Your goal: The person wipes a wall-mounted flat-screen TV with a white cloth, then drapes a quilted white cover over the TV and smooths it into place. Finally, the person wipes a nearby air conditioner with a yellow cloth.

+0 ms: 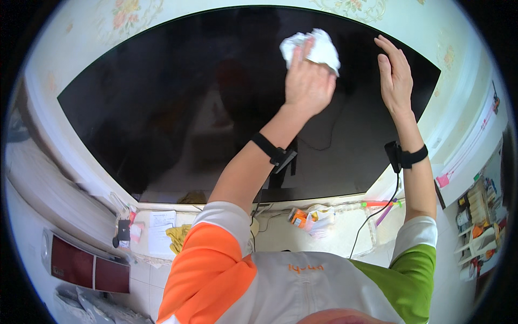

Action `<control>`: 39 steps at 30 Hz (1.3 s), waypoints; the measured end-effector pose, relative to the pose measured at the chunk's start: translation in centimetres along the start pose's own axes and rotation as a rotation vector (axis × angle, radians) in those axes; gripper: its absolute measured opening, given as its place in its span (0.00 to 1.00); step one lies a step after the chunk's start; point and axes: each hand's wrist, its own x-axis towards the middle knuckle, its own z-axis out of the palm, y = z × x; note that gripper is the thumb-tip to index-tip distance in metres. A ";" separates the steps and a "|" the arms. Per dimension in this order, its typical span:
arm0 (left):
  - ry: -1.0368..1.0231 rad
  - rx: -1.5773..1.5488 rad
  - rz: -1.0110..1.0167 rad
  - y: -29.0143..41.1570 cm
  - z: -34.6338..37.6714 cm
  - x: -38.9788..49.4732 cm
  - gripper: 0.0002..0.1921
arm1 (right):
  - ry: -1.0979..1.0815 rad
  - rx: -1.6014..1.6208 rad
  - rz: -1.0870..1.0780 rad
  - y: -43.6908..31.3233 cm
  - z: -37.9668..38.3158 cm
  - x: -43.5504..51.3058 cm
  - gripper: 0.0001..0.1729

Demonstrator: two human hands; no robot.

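My left hand [309, 87] presses a crumpled white cloth or wipe [327, 52] against the upper right part of a large black television screen [162, 105]. Its fingers lie over the cloth, partly hiding it. My right hand [396, 79] is raised before the screen's right side, empty, with the thumb apart from the fingers. Whether it touches the glass I cannot tell. Each forearm wears a black strap with a small device, the left strap [265, 146] and the right strap [416, 157]. From the right one a black cable [374, 212] hangs down.
Below the screen runs a pale ledge [279, 239]. On it lie written papers [162, 227], a yellow cloth [176, 239], an orange box [298, 218], a plastic bag [321, 222] and coloured sticks [382, 203]. A cluttered shelf [469, 245] stands right, a dark red panelled unit [73, 259] left.
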 end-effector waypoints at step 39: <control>0.129 0.035 -0.032 16.1 11.0 2.1 0.21 | 0.213 0.426 0.484 27.6 -7.5 -10.6 0.29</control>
